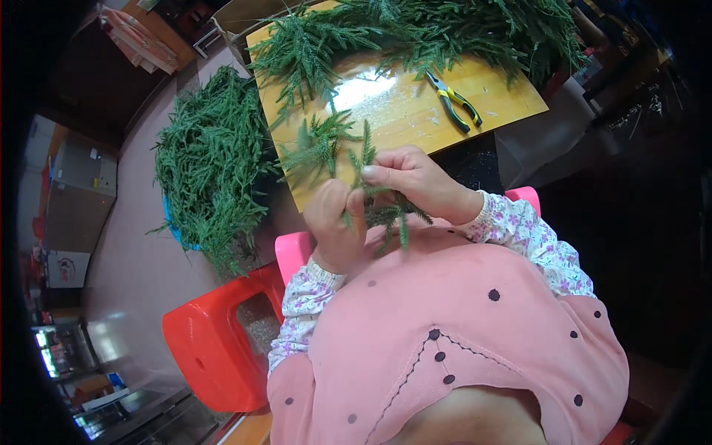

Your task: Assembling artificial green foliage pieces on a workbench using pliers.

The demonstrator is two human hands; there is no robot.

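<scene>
Close in front of my chest, both hands grip one green artificial pine sprig (368,152). My left hand (338,222) is closed in a fist at its left side. With thumb and fingers pinched together, my right hand (423,180) holds it from the right. Some needled tips hang below the hands, while others stick up between them. Just beyond my left hand, a loose pine sprig (324,141) lies on the near part of the yellow wooden table (400,111). Pliers (454,102) with yellow and black handles rest farther right on the tabletop.
A large heap of pine sprigs (460,33) covers the table's far side. Left of the table, a blue container (169,215) overflows with more greenery (215,163). A red plastic stool (211,345) stands at my left, near a pink seat edge (293,252).
</scene>
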